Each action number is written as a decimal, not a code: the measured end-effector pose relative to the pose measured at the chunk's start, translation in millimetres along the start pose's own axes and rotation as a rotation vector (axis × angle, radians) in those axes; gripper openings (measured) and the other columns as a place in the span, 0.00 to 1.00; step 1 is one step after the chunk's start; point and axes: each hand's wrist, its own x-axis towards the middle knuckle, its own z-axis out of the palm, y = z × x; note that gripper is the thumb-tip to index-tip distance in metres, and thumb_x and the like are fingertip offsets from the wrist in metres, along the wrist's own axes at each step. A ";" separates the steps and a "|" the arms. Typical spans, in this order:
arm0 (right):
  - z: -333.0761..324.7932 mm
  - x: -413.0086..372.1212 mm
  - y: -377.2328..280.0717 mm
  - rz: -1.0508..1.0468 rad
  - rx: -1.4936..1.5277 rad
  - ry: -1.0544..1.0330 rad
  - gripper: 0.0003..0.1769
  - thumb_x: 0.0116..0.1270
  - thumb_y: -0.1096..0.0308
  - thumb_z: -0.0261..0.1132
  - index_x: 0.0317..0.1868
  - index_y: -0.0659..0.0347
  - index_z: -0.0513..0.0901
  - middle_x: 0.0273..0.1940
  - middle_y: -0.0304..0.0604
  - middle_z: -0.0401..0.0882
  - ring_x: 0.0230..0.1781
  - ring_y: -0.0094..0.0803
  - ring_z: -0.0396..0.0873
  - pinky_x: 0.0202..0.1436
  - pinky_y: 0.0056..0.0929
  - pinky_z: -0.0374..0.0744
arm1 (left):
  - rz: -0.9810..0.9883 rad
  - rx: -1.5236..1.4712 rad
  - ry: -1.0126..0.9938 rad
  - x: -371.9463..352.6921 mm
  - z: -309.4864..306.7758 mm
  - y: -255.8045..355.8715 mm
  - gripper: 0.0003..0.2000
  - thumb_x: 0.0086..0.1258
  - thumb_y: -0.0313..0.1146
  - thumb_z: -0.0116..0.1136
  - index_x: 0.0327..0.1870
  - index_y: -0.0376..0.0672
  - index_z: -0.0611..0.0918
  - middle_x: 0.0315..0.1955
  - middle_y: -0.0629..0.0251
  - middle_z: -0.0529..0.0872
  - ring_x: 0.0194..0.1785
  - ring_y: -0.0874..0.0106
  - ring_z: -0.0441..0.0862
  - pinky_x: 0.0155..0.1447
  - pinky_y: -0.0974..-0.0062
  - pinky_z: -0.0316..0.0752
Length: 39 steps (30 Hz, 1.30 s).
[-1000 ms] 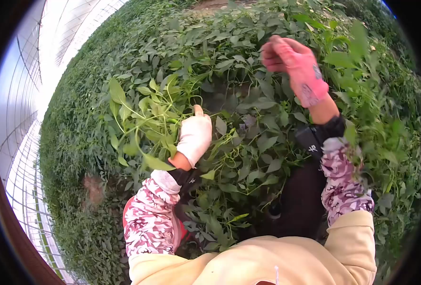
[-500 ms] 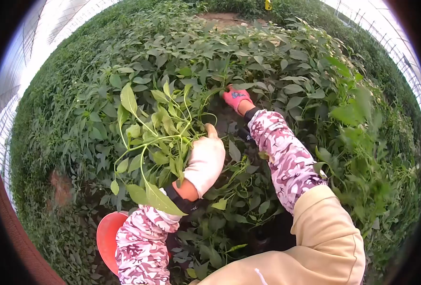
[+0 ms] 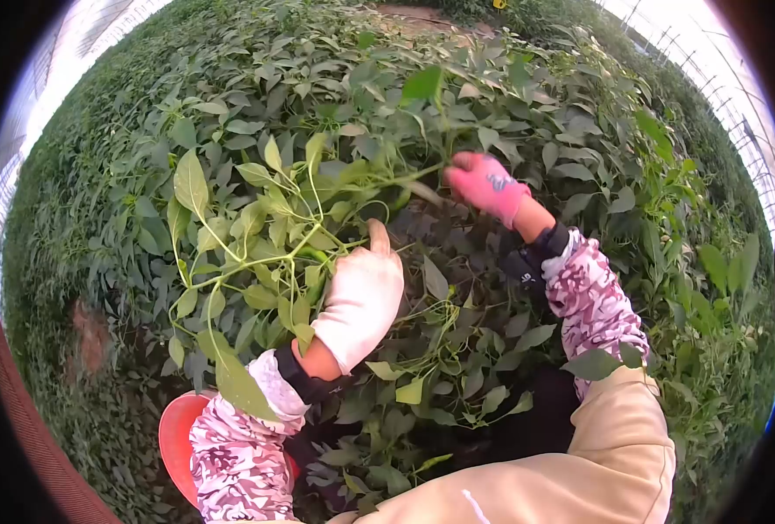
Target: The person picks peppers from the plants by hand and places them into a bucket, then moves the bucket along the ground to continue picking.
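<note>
My left hand [image 3: 363,301], in a pale glove with a bare fingertip showing, is closed at a leafy pepper plant branch [image 3: 293,255]. The branch spreads left of the hand, its pale leaves turned up over the wrist; most of the fingers are hidden. My right hand [image 3: 490,187], in a pink glove, is closed around a green plant stem [image 3: 412,177] stretched leftward toward the branch. A blurred leaf [image 3: 422,85] stands above that stem. Near the left fingertip hangs a slim curved green pepper [image 3: 400,199], partly covered by foliage.
Dense pepper plants [image 3: 256,79] surround both arms. A red bucket [image 3: 178,445] sits beside my left forearm, partly hidden by it. A light green pepper [image 3: 433,461] hangs low in front of me. Bare soil [image 3: 88,336] shows at the left, and greenhouse walls [image 3: 698,65] rise behind.
My right hand has moved right and slightly down, with the stem now stretched from it. My left hand and the branch have shifted a little left and down in view.
</note>
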 end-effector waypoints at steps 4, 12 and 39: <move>-14.6 14.9 -37.2 -0.074 -0.363 0.347 0.11 0.60 0.61 0.55 0.32 0.61 0.76 0.29 0.53 0.79 0.31 0.46 0.78 0.37 0.38 0.76 | -0.003 0.031 -0.048 5.1 -0.4 -1.1 0.11 0.57 0.29 0.52 0.38 0.36 0.82 0.56 0.50 0.70 0.31 0.71 0.83 0.31 0.77 0.78; -91.6 26.7 -86.9 -0.360 0.387 0.314 0.11 0.64 0.61 0.61 0.42 0.58 0.79 0.29 0.30 0.77 0.30 0.17 0.75 0.33 0.16 0.74 | -0.035 0.007 -0.027 5.9 12.1 -4.3 0.07 0.55 0.28 0.52 0.34 0.39 0.79 0.51 0.50 0.74 0.28 0.69 0.82 0.30 0.75 0.76; -33.8 102.1 59.0 0.268 -0.128 0.583 0.25 0.55 0.48 0.62 0.48 0.56 0.80 0.45 0.47 0.79 0.46 0.39 0.77 0.48 0.33 0.74 | -0.046 -0.092 0.014 1.3 24.2 -11.7 0.10 0.57 0.34 0.55 0.36 0.37 0.76 0.44 0.49 0.78 0.29 0.66 0.81 0.32 0.71 0.75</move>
